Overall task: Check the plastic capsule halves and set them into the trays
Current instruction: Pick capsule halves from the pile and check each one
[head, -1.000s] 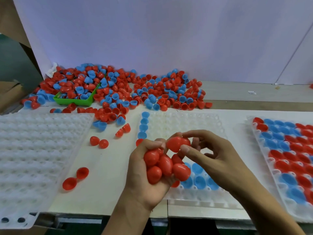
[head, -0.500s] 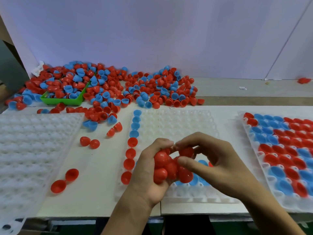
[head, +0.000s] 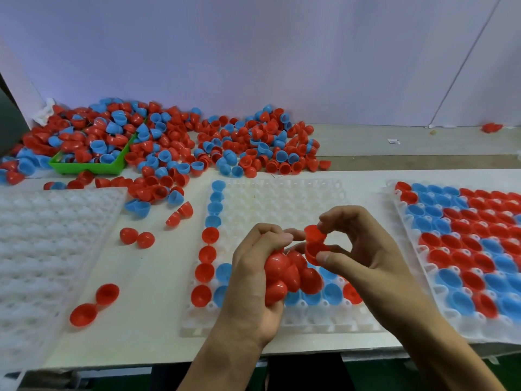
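Note:
My left hand grips a bunch of several red capsule halves over the near part of the middle white tray. My right hand pinches one red capsule half between thumb and fingers, just right of the bunch and touching my left fingertips. The middle tray holds a left column of blue and red halves and a near row of blue and red ones. A big loose pile of red and blue halves lies at the back.
A white tray without halves lies at the left. At the right a tray is filled with red and blue halves. A green bin sits in the pile. Loose red halves lie between the left and middle trays.
Both hands have stayed over the middle tray's near part. My right hand has drawn one red half out of the bunch and now holds it apart, slightly higher.

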